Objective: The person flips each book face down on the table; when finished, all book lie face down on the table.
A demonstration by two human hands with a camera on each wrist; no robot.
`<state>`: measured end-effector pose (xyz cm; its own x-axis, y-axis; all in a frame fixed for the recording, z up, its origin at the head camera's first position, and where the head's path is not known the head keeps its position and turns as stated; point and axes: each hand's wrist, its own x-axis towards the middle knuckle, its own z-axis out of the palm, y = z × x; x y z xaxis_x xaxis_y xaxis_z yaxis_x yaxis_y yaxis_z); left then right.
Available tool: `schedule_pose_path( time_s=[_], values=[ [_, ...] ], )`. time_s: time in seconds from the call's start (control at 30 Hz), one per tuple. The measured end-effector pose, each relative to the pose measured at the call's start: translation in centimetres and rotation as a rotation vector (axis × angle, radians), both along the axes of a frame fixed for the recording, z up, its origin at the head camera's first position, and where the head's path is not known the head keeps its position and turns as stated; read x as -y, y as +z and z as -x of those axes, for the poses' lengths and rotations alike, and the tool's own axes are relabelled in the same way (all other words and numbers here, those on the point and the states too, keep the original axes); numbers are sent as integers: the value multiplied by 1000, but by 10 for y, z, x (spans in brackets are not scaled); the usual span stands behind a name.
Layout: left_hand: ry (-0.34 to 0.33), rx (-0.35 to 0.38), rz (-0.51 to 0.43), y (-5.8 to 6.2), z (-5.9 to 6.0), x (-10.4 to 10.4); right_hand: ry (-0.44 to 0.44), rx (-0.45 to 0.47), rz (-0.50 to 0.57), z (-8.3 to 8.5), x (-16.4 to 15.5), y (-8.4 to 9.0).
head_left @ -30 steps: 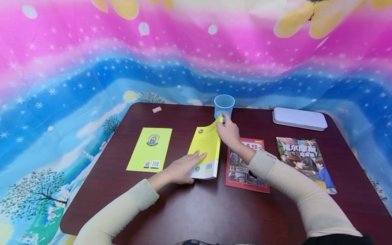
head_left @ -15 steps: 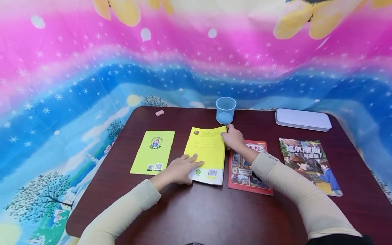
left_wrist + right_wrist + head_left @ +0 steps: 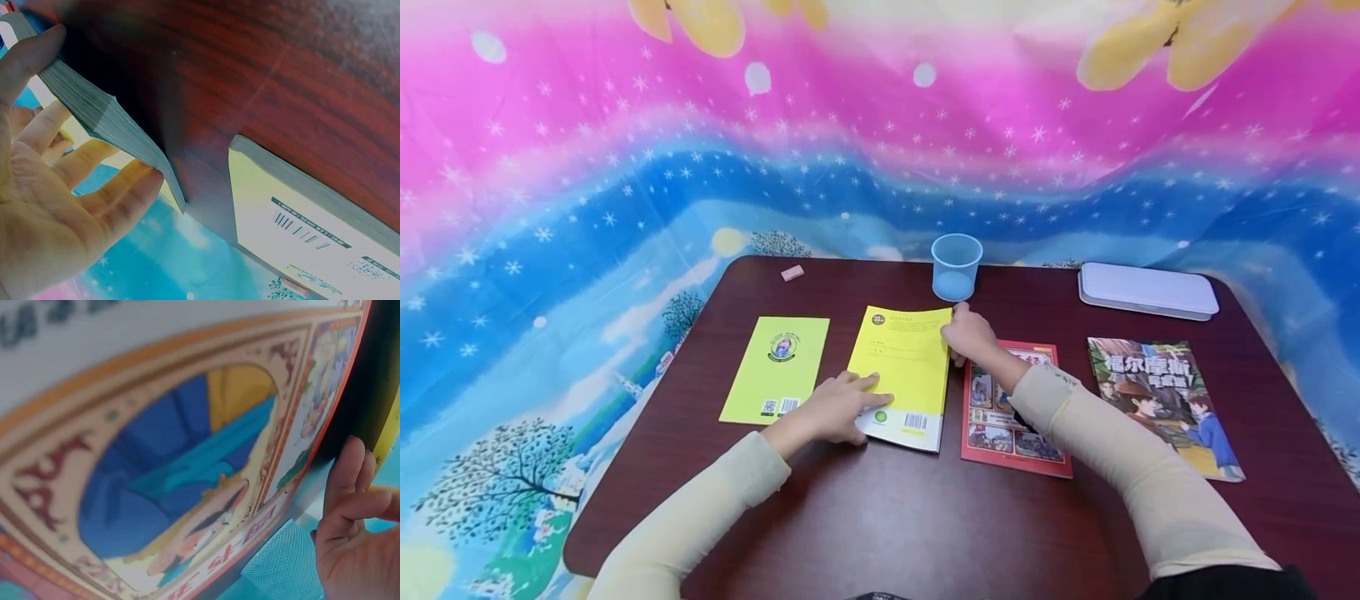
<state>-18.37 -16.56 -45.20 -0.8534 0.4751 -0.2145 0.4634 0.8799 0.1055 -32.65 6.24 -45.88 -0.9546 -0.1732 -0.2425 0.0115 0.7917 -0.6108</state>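
Note:
A yellow book with a white lower strip lies back cover up in the middle of the table. My left hand rests at its lower left, fingers spread over the cover and thumb by the bottom edge. The left wrist view shows the page edges beside that thumb and fingers. At the book's upper right corner, my right hand pinches the spine edge between thumb and fingers. Under the right forearm lies a red comic-style book, partly covered by the sleeve. It fills much of the right wrist view.
A yellow-green booklet lies to the left. A Chinese-titled illustrated book lies at the right. Behind them stand a blue translucent cup and a white pencil case. A pink eraser sits near the back left edge.
The yellow book's right side, raised and bent a second ago, has come down flat with the right hand at its corner. The left hand stays at its lower left.

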Motion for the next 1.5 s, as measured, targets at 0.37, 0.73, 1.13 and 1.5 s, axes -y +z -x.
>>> schedule_pose_path(
  time_s=[0.37,0.73,1.13,1.5],
  values=[
    [-11,21,14,0,2,2,141,84,-163,8,-1,6],
    [-10,79,-77,1,0,9,201,49,-245,11,0,5],
    [-15,74,-122,3,0,19,206,56,-290,14,5,4],
    [7,78,-116,1,-1,21,193,72,-272,14,6,0]
  ],
)
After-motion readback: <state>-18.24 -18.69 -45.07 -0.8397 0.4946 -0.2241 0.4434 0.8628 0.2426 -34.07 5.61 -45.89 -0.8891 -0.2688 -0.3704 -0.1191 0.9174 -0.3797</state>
